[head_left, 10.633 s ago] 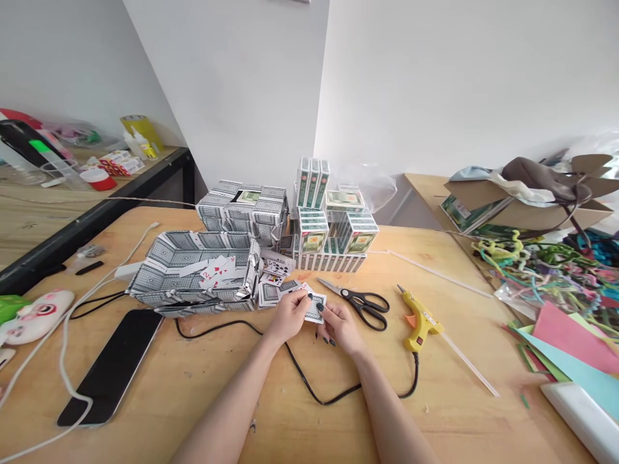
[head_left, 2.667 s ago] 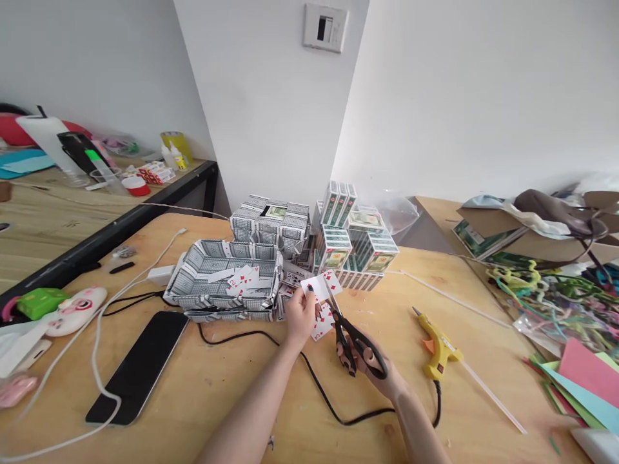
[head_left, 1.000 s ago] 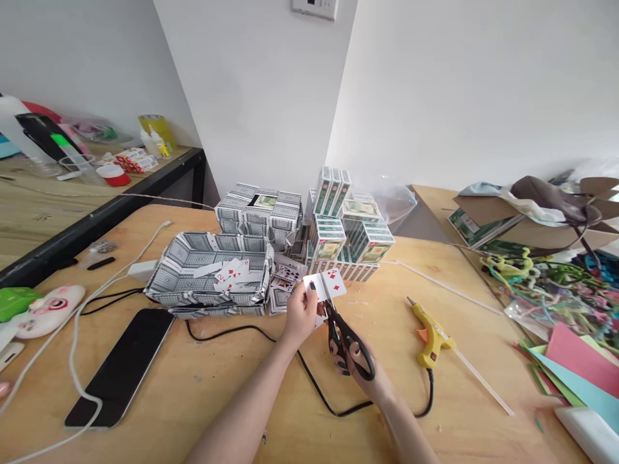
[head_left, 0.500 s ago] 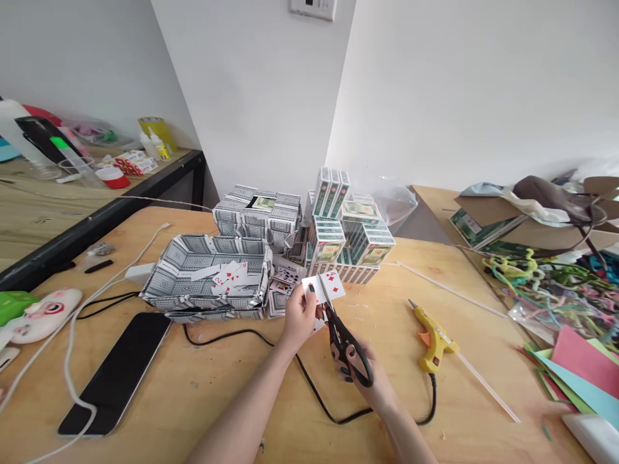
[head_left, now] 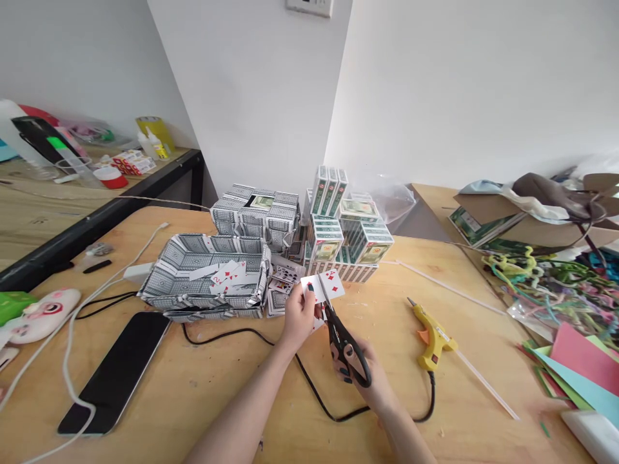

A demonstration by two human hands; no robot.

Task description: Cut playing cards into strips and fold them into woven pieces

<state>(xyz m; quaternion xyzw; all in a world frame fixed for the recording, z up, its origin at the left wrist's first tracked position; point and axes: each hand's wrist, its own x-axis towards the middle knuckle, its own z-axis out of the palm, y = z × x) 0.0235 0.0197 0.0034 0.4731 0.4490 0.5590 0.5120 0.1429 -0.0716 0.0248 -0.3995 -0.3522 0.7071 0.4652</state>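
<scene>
My left hand (head_left: pixel 297 319) pinches a red diamonds playing card (head_left: pixel 333 285) and holds it up over the wooden table (head_left: pixel 203 393). My right hand (head_left: pixel 363 377) grips black-handled scissors (head_left: pixel 344 345), fingers through the loops. The blades run up into the card, along its length. Just left of my hands stands a tray folded from playing cards (head_left: pixel 206 274) with loose cards inside. More loose cards (head_left: pixel 280 283) lie between that tray and my left hand.
A yellow glue gun (head_left: pixel 430 328) with a black cord lies to the right. Stacked card packs (head_left: pixel 345 235) and a second card-built box (head_left: pixel 256 212) stand behind. A dark tablet (head_left: pixel 116 370) with white cable lies left. Coloured paper (head_left: pixel 580 361) and pipe cleaners (head_left: pixel 546 277) crowd the right.
Earlier both hands held a card face down with the scissors lying on the table. My right hand has since taken the scissors and cut into the card; the last second shows only slight shifts.
</scene>
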